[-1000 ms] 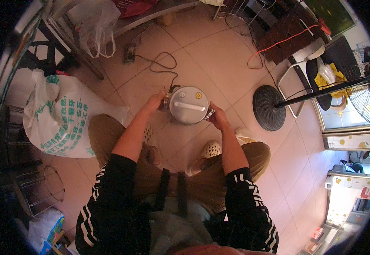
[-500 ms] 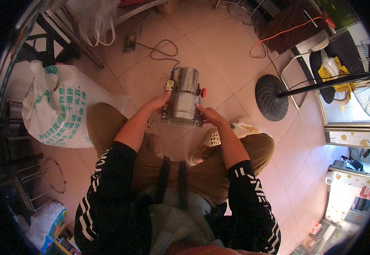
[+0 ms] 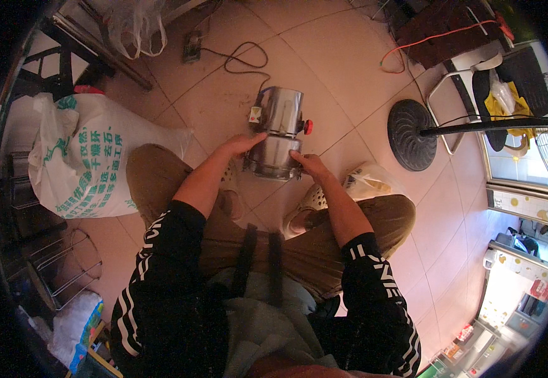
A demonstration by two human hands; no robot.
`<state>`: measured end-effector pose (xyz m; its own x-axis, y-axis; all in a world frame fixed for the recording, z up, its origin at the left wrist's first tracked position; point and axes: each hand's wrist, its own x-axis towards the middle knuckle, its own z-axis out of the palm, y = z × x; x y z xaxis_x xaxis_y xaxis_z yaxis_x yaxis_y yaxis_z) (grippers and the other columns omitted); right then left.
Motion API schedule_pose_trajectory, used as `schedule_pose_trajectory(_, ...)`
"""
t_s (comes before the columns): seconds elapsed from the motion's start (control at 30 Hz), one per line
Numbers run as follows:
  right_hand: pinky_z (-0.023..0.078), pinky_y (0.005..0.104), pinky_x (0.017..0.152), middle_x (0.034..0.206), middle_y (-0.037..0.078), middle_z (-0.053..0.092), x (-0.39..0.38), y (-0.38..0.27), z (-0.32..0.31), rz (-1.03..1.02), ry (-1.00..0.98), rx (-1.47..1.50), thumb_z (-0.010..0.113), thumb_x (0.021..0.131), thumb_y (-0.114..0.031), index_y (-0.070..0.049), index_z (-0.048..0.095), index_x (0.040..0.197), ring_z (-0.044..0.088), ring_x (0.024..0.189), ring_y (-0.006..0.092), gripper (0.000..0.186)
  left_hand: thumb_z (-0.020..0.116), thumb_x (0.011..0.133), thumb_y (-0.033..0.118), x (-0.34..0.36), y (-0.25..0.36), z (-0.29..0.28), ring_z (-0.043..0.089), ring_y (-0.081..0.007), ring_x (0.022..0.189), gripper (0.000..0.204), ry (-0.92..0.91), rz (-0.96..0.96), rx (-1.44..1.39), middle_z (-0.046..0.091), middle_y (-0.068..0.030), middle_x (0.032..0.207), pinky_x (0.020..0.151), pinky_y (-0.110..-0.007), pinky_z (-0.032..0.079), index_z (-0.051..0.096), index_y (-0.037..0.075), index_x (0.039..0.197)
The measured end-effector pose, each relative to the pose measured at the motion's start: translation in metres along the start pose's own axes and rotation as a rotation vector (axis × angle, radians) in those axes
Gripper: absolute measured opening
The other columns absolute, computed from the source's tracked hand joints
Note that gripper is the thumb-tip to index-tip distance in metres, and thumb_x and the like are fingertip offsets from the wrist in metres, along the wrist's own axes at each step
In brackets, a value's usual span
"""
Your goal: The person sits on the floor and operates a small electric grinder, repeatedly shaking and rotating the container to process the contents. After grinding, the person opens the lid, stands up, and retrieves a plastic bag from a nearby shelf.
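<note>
A shiny steel cylinder that looks like an electric grinder is between my two hands, over the floor in front of my feet. It has a red knob on its right side, metal clips at its near end and a small white switch box on its left with a cable. My left hand grips the left side of the body, its fingers partly hidden behind the steel. On the right side, my right hand presses its thumb on the near, wider section, the other fingers tucked beneath.
The dark cable runs to a power socket block on the tiled floor. A big white sack stands by my left knee. To the right are a round black fan base and a white plastic bag beside my foot.
The grinder has tipped in my hands and shifted slightly away. The wire handle at its near end no longer shows. My left hand has moved a little further onto the body.
</note>
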<state>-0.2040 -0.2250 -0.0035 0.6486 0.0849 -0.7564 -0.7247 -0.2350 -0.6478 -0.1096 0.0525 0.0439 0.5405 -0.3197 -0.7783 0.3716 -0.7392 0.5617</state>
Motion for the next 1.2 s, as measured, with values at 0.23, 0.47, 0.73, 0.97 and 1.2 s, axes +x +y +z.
schedule_pose_trajectory(0.23,0.045,0.0322,0.075,0.094,0.013,0.064,0.001,0.002,0.002,-0.005,0.075,-0.072,0.068,0.073,-0.066,0.011,0.061,0.106,0.059,0.084,0.0198,0.084,0.045,0.071,0.085,0.009,-0.003,0.002,0.062,-0.033,0.09,0.106,0.017,-0.012,0.023,0.062,-0.0221,0.104,0.076,-0.044,0.05,0.06,-0.012,0.109)
schedule_pose_trajectory(0.47,0.048,0.0348,0.077,0.097,0.017,0.063,-0.002,-0.005,-0.001,0.008,0.03,-0.088,0.065,0.072,-0.071,0.013,0.057,0.112,0.06,0.084,0.0232,0.093,0.042,0.073,0.085,0.023,-0.009,0.002,0.065,-0.0334,0.091,0.109,0.009,-0.011,0.058,0.06,-0.0238,0.112,0.07,-0.04,0.054,0.053,-0.014,0.117)
schedule_pose_trajectory(0.73,0.052,0.0373,0.071,0.088,0.016,0.065,-0.014,-0.024,-0.032,0.082,0.086,0.078,0.044,0.08,-0.078,0.009,0.06,0.106,0.063,0.079,0.0244,0.092,0.037,0.086,0.073,-0.003,0.008,-0.008,0.061,-0.0307,0.089,0.086,0.158,0.083,-0.087,0.063,-0.0188,0.102,0.08,-0.043,0.048,0.06,-0.006,0.11)
schedule_pose_trajectory(0.97,0.053,0.0365,0.071,0.086,0.012,0.065,-0.02,-0.069,-0.061,-0.101,0.004,0.386,0.044,0.088,-0.067,0.005,0.06,0.105,0.063,0.076,0.0219,0.075,0.038,0.096,0.054,0.012,0.01,-0.035,0.059,-0.0236,0.082,0.059,0.255,0.323,-0.429,0.063,-0.0111,0.1,0.073,-0.038,0.048,0.063,0.002,0.108)
schedule_pose_trajectory(1.2,0.055,0.0398,0.067,0.093,0.015,0.063,-0.004,-0.103,-0.045,-0.295,0.189,0.797,0.042,0.097,-0.049,0.006,0.056,0.106,0.064,0.081,0.0272,0.057,0.038,0.1,0.043,0.035,0.028,-0.032,0.055,-0.0154,0.08,0.045,0.293,0.42,-0.989,0.061,-0.0037,0.091,0.072,-0.031,0.045,0.061,0.004,0.105)
